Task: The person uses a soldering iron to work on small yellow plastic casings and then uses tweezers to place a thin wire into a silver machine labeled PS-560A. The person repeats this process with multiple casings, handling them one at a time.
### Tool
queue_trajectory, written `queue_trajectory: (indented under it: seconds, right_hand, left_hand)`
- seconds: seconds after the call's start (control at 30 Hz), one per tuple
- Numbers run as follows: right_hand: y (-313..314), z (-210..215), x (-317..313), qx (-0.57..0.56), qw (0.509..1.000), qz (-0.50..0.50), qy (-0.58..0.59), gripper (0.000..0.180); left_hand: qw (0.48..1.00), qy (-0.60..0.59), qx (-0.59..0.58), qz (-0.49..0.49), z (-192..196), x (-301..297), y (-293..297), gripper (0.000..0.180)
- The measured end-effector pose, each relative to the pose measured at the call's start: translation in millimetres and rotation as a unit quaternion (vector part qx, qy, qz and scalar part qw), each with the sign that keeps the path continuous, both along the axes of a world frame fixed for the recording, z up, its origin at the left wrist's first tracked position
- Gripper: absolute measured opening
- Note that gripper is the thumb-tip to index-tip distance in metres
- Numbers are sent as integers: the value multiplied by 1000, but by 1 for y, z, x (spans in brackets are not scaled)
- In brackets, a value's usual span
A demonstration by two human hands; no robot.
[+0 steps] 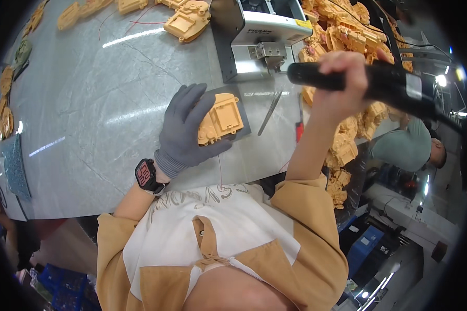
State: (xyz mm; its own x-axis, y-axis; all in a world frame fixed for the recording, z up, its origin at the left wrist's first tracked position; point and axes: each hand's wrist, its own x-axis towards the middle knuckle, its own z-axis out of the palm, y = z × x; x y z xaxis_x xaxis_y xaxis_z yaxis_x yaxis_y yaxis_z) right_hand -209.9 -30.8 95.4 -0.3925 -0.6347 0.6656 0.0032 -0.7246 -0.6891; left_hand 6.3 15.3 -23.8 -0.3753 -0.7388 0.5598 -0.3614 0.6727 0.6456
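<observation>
My left hand (184, 129), in a grey glove, lies over the left side of a yellow plastic housing (227, 116). Its thumb presses along the near edge and the fingers curve round the far left side. The housing rests on a dark flat pad (242, 106), with its square recess facing up. Bare and raised at the right, my right hand (345, 78) wraps round a black electric screwdriver (399, 85). The tool is held sideways, its narrower end to the left near the metal block of a screw feeder (270, 54). Its bit cannot be made out.
Metal tweezers (269, 114) lie right of the pad, near a red-handled tool (299, 130). Piled yellow housings (342, 31) fill the right side; others (188, 22) line the far edge with thin red wires. A blue bag (15, 166) sits far left. Another person (407, 145) is at right.
</observation>
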Motion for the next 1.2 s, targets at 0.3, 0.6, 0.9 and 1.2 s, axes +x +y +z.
queue_trajectory:
  seconds: [0.3,0.6,0.9,1.2]
  right_hand:
    - [-14,-10,24,108,990,-5,96,46]
    - [85,-8,49,70,990,120,22,63]
    - [71,-19,63,122,986,103,51,57]
    - [80,-35,53,112,984,129,49,53]
  left_hand:
    - [994,-78,75,0,-7,16,-2,85]
    - [994,-83,71,-6,-16,19,-4,87]
    - [993,-73,91,-4,-22,20,-4,89]
    - [995,-59,79,-12,-25,17,-7,82]
